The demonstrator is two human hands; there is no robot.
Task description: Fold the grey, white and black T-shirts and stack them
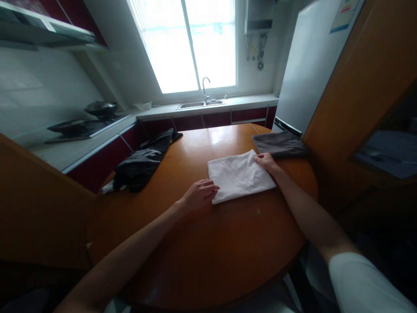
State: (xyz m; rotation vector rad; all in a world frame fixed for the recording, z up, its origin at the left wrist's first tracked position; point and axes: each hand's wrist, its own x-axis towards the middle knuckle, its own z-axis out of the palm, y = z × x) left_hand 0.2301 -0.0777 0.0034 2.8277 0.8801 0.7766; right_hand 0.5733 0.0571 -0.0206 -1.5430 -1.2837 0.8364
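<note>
A white cloth [239, 176], folded into a rough rectangle, lies flat on the wooden table [215, 256]. Along its left edge rests my left hand [200, 193], fingers loosely bent and apart, the tips touching the fabric near the lower left corner. My right hand [266, 161] is at the upper right edge, thumb and fingers closed on the cloth there. Faint creases run across the middle of the fabric. Just beyond my right hand sits a folded dark grey cloth [280, 144].
A black garment [143, 161] with pale lettering lies heaped at the table's left side. Behind are a counter with a sink [202, 104] and tap, a stove [87, 128] with pans on the left, and a refrigerator [312, 61] on the right.
</note>
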